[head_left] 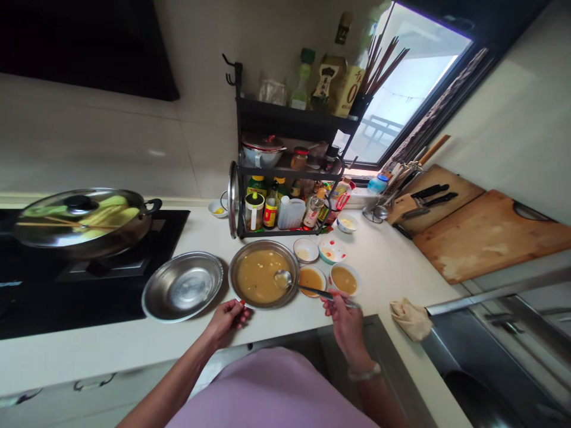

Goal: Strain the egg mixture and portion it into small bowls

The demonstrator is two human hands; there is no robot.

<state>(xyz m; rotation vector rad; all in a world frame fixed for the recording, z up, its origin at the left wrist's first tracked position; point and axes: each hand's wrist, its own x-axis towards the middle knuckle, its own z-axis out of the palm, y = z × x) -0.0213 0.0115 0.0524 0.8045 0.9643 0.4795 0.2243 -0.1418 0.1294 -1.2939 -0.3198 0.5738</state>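
My right hand (343, 318) is closed around the handle of a ladle (282, 279). The ladle's metal head dips into cloudy brown soup in a round steel bowl (233, 279). At that bowl's near left rim, my left hand (229, 321) has its fingers curled, thumb and forefinger at the edge. A small bowl of brown soup (345, 278) stands to the right, beyond my right hand. Between it and the steel bowl, another small bowl of soup (311, 277) sits partly under the ladle's handle. An empty steel basin (187, 288) lies to the left.
A lidded pan (84, 220) with chopsticks across it stands on the black stove (125, 297). Behind is a black rack (289, 172) of bottles and jars. Small bowls (332, 251) sit before it. Cutting boards (486, 238), knives, a cloth (410, 319) and a sink are at right.
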